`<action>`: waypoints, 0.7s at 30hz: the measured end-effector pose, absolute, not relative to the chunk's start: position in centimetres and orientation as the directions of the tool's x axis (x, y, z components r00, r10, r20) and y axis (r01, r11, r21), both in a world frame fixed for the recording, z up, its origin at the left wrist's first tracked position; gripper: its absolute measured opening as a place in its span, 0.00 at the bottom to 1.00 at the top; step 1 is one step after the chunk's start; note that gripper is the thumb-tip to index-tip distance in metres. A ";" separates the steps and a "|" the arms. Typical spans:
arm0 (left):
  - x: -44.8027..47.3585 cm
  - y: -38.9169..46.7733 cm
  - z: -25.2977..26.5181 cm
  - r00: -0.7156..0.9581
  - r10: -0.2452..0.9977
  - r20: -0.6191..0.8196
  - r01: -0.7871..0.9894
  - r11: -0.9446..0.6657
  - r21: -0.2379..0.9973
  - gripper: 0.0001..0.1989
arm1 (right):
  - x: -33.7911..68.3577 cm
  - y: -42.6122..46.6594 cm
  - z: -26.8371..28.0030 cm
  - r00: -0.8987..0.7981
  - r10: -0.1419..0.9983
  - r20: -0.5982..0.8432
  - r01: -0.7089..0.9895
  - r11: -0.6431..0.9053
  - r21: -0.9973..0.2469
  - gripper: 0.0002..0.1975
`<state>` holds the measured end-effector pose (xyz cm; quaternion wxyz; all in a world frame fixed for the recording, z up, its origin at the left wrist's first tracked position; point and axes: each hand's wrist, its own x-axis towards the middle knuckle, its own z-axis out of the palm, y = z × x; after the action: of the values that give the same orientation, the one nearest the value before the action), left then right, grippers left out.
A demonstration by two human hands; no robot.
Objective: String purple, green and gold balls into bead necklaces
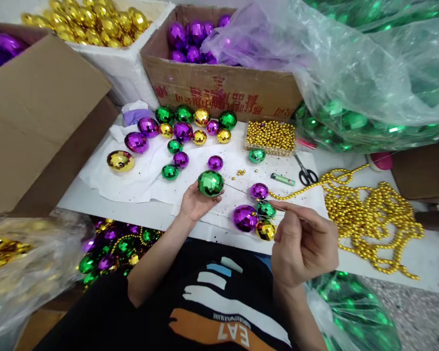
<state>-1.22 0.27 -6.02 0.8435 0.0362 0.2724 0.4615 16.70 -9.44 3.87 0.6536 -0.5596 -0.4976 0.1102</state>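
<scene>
My left hand (pixel 199 204) holds a large green faceted ball (pixel 210 184) above the white cloth. A thin line (pixel 237 188) runs from the ball's right side toward my right hand (pixel 303 241), whose fingers are pinched on a thin strand or needle. Under that strand lies a cluster: a large purple ball (pixel 245 218), a small purple ball (pixel 259 191), a green ball (pixel 266 209) and a gold ball (pixel 266 229). A gold bead chain (pixel 296 194) leads right from this cluster. Just behind the held ball rests a small purple ball (pixel 215 163).
Several purple, green and gold balls (pixel 183 131) lie at the back left. A clear box of gold beads (pixel 270 136), scissors (pixel 307 174) and a green lighter (pixel 283 179) sit right of centre. A bead chain pile (pixel 369 219) covers the right. Behind stands a cardboard box (pixel 223 90).
</scene>
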 end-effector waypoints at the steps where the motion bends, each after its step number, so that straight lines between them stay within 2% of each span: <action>1: -1.2 0.2 -6.0 0.444 0.794 -0.415 -0.758 0.580 0.299 0.23 | 16.6 -9.4 4.0 0.461 0.681 0.569 0.447 0.376 -0.812 0.06; 6: -1.0 0.0 -5.9 0.501 0.779 -0.377 -0.744 0.610 0.272 0.23 | 16.1 -9.4 4.4 0.380 0.655 0.653 0.507 0.443 -0.739 0.12; 11: -0.9 0.0 -5.8 0.508 0.764 -0.398 -0.736 0.625 0.260 0.23 | 15.8 -9.6 4.6 0.325 0.678 0.659 0.510 0.461 -0.726 0.16; 21: -0.7 -0.2 -5.4 0.521 0.741 -0.423 -0.729 0.644 0.230 0.25 | 14.9 -9.6 4.8 0.134 0.675 0.725 0.682 0.468 -0.562 0.17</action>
<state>-0.68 -0.21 -5.39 0.8720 0.0119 0.2484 0.4217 14.90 -9.57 4.81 0.5488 -0.5158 -0.6579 -0.0030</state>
